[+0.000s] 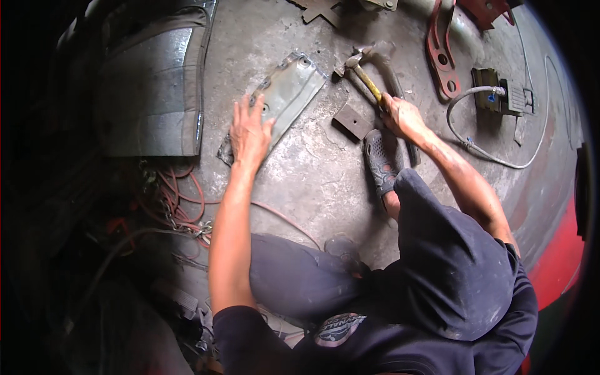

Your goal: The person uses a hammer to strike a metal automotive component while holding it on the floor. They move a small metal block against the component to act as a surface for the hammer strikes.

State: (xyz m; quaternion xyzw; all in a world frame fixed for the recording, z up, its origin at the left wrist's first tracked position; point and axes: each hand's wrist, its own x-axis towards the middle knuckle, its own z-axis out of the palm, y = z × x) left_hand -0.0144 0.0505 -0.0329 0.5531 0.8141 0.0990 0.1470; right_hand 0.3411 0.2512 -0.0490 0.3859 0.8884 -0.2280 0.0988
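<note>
A bent grey sheet-metal panel (292, 90) with several holes along its edge lies slantwise on the concrete floor. My left hand (250, 134) rests on its near left part, fingers spread, not wrapped round it. In my right hand (402, 117) is a hammer (367, 82), gripped by its yellow handle. The hammer head is to the right of the panel's far end, close to the floor and beside a curved metal bar (392, 76). A small brown block with a hole (353, 122) lies between the panel and my right hand.
At left stands a large grey panel (150, 94). Below it are tangled red hoses (187, 194) and a chain (203, 231). A red bracket (442, 59) and a foot pedal (514, 97) with a grey hose (462, 128) lie at right. My shoe (380, 156) is near the block.
</note>
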